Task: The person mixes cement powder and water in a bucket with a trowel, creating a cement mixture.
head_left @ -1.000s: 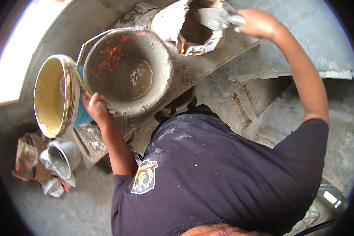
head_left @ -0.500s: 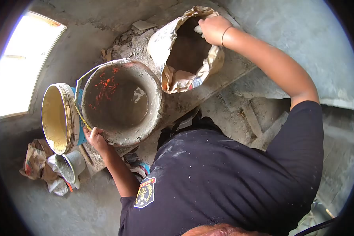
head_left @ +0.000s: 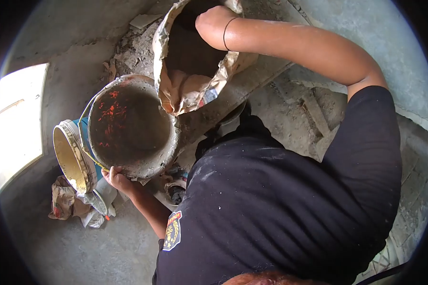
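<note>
A mortar-crusted bucket (head_left: 169, 154) with orange smears inside stands at centre left, its wire handle (head_left: 83, 114) lying toward the left. My left hand (head_left: 116, 180) is closed at its near rim, by the yellow part of the handle. Up and to the right is an open paper sack (head_left: 195, 97) with torn, crumpled edges and grey powder (head_left: 190, 54) inside. My right hand (head_left: 216, 27) reaches into the sack's mouth, closed. Its fingertips and whatever they hold are hidden. The sack's front edge overlaps the bucket's far right rim in view.
A blue-and-white pail (head_left: 67, 154) with a yellowish inside leans left of the bucket. Crumpled bags (head_left: 64, 199) lie below it. Rubble (head_left: 140, 47) lies against the wall behind, and a board (head_left: 266, 80) runs under the sack. A bright window opening (head_left: 21, 114) is at left.
My right hand has gone deeper into the sack, and the pale object it held is out of sight. The sack's mouth appears closer to the bucket. The view has shifted.
</note>
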Available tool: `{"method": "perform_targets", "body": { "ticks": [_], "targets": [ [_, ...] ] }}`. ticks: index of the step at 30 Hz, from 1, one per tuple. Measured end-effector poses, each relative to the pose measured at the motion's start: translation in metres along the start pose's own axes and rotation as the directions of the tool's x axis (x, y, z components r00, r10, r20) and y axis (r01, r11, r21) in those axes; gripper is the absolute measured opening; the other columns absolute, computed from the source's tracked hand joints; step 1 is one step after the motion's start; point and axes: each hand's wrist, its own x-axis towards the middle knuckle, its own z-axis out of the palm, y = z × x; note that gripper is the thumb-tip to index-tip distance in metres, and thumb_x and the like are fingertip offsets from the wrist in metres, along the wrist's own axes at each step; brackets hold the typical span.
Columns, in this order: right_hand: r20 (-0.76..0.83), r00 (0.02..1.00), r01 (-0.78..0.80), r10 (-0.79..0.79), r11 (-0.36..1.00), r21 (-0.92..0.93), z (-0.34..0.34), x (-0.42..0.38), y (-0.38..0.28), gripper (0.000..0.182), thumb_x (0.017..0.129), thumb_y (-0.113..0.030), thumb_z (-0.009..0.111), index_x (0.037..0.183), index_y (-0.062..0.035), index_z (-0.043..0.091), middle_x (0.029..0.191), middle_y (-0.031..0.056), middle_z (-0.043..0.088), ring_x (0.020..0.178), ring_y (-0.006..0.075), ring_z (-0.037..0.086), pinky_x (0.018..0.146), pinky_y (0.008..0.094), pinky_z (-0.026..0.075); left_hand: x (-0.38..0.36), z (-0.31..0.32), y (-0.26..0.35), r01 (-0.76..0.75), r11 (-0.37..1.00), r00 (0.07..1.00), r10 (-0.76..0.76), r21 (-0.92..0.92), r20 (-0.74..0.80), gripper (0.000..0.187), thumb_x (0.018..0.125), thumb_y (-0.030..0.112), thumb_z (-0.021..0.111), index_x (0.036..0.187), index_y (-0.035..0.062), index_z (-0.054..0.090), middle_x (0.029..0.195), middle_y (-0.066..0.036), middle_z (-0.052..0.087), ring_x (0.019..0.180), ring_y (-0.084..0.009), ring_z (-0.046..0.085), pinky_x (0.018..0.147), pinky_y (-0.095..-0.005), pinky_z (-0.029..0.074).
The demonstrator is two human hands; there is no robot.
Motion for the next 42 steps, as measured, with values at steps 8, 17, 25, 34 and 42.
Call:
{"method": "perform_targets", "body": {
  "ticks": [8,17,25,34,42],
  "targets": [
    [0.187,0.982,0.044,-0.029,0.996,-0.077,-0.024,-0.016,-0.006,0.024,0.08,-0.02,0.066,0.098,-0.0087,0.076,0.098,0.0127,0.074,0.091,0.0245,0.072,0.071,0.0348,0.057,0.007,0.011,0.016,-0.054,0.999,0.997,0.054,0.0,0.055,0.026,0.067,-0.002,0.048,0.092,0.007,0.045,0.087,-0.007,0.052,0.075,-0.0231,0.057,0.071,-0.0355,0.051],
    [0.216,0.965,0.151,-0.151,0.988,0.017,-0.023,-0.032,-0.003,0.023,0.079,-0.019,0.068,0.097,-0.0072,0.075,0.097,0.0117,0.073,0.09,0.0253,0.071,0.072,0.038,0.057,-0.016,0.043,0.047,0.065,0.985,0.998,-0.064,-0.157,0.011,0.018,0.064,-0.007,0.045,0.078,0.0045,0.045,0.081,-0.001,0.04,0.07,-0.0128,0.049,0.069,-0.025,0.046],
    [0.216,0.947,0.219,-0.24,0.969,0.114,-0.021,-0.04,-0.022,0.013,0.07,-0.01,0.066,0.079,-0.0046,0.074,0.08,0.0146,0.072,0.076,0.0291,0.071,0.067,0.0401,0.058,-0.013,0.035,0.04,0.027,0.992,0.999,-0.023,-0.123,0.031,0.012,0.065,-0.008,0.046,0.072,0.0015,0.047,0.09,-0.002,0.041,0.076,-0.0126,0.049,0.069,-0.0253,0.044],
    [0.212,0.939,0.207,-0.271,0.938,0.279,-0.027,-0.035,-0.016,0.019,0.076,-0.018,0.066,0.08,0.0,0.072,0.078,0.0188,0.07,0.076,0.0338,0.069,0.069,0.0424,0.057,-0.005,0.025,0.028,-0.017,0.999,0.999,0.019,-0.044,0.03,0.006,0.063,-0.006,0.05,0.058,-0.0018,0.05,0.091,-0.004,0.042,0.083,-0.0149,0.048,0.075,-0.0288,0.041],
    [0.235,0.931,0.198,-0.28,0.927,0.319,-0.048,-0.037,-0.005,0.028,0.082,-0.028,0.067,0.089,-0.0019,0.075,0.088,0.0152,0.072,0.084,0.0309,0.067,0.076,0.0416,0.054,-0.007,0.033,0.038,0.005,0.996,1.0,-0.004,-0.091,0.006,0.006,0.064,-0.007,0.05,0.061,-0.0017,0.048,0.09,-0.004,0.042,0.081,-0.0149,0.048,0.075,-0.0271,0.042]
  ]
}}
